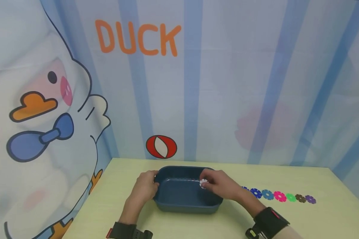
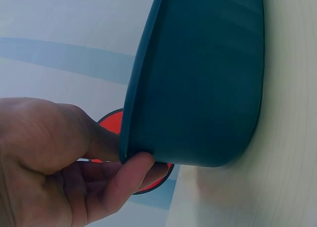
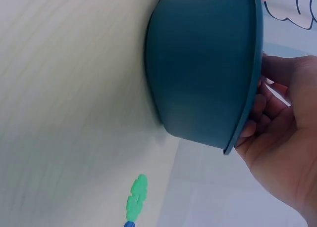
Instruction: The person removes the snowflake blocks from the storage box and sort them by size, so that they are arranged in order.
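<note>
A dark blue rectangular plastic basin stands on the table. My left hand grips its left rim; in the left wrist view the fingers and thumb of the left hand pinch the basin's rim. Over the basin's right side, my right hand pinches a white notched snowflake disc between thumb and fingers. Only a sliver of white shows in the right wrist view, where the right hand is at the basin's rim.
To the right of the basin runs a row of notched discs: blue, light blue, pink, green, brown and purple. The right forearm partly hides its left end. A printed curtain hangs behind the pale table.
</note>
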The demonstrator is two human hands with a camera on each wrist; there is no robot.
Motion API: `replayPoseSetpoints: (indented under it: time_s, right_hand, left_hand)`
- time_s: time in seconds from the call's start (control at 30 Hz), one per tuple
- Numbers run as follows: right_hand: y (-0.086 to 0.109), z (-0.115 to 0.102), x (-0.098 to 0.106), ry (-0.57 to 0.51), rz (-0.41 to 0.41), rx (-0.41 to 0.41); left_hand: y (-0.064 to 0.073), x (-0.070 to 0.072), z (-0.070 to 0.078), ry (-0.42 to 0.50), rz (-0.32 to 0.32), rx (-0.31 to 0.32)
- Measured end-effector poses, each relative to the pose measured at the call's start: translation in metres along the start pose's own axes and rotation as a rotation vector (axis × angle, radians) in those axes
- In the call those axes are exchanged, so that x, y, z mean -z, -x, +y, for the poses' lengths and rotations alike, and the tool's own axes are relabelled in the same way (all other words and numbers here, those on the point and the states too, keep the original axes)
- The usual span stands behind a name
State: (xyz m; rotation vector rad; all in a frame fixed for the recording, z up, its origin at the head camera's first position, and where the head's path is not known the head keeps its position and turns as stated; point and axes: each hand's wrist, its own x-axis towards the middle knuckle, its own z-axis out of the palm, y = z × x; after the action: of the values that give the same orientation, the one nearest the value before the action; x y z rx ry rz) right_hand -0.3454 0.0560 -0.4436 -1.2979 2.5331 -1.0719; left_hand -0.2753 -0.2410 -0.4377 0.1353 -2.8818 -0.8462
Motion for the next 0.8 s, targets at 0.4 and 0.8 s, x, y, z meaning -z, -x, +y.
replayPoseSetpoints:
  time_s: [0.4, 0.8]
  right_hand:
    - [0.02, 0.006, 0.023, 0.003, 0.075, -0.042]
    - [0.048, 0.029, 0.04, 0.009, 0.145, -0.11]
  left_hand:
    - [0.001, 0.001, 0.0, -0.005, 0.007, -0.018]
    - [0.0, 0.0, 0.0, -0.002, 0.013, -0.016]
